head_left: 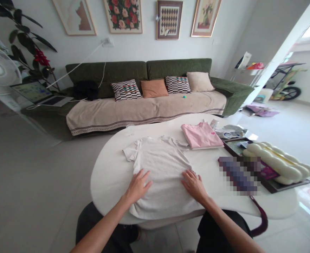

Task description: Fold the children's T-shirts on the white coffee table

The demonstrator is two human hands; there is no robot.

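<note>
A light grey short-sleeved T-shirt [162, 175] lies spread out on the white table [107, 175], its collar toward the sofa and its hem near the table's front edge. My left hand [138, 187] rests on the shirt's left side, fingers spread and flat. On the opposite side my right hand [194, 183] presses lightly on the cloth, its fingers stretched out too. Neither hand grips the fabric. Just beyond the shirt's right sleeve is a folded pink T-shirt [202, 135].
A dark tray [231, 147] bearing a puffy cream item [278, 161] stands at the table's right. Beside it lies a blurred purple object [236, 175], with a dark red strap [262, 221] over the edge. A green sofa [178, 66] stands behind; a laptop [39, 95] is at left.
</note>
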